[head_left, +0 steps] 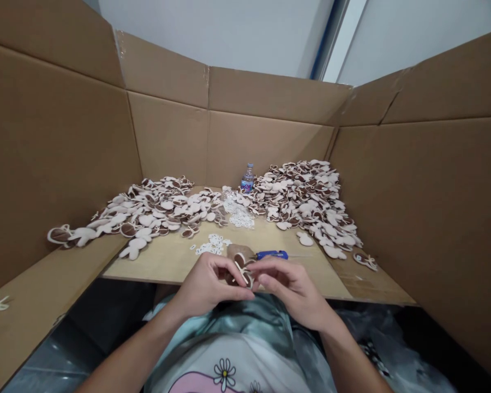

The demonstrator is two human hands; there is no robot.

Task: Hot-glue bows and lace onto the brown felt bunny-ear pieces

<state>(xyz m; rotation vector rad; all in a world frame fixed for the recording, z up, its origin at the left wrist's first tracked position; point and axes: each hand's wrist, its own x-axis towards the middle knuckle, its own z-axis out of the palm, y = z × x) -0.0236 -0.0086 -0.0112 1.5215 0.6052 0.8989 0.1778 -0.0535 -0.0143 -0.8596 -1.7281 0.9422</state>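
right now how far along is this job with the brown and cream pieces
Done, seemingly: two big heaps of brown-and-cream pieces. In hand: one piece with a cream bow, between left hand and right hand. Left: small white cutouts and a lacy white pile still loose.

A plastic water bottle stands upright at the back centre, before tall cardboard panels, with a white wall above them at the top of the frame.
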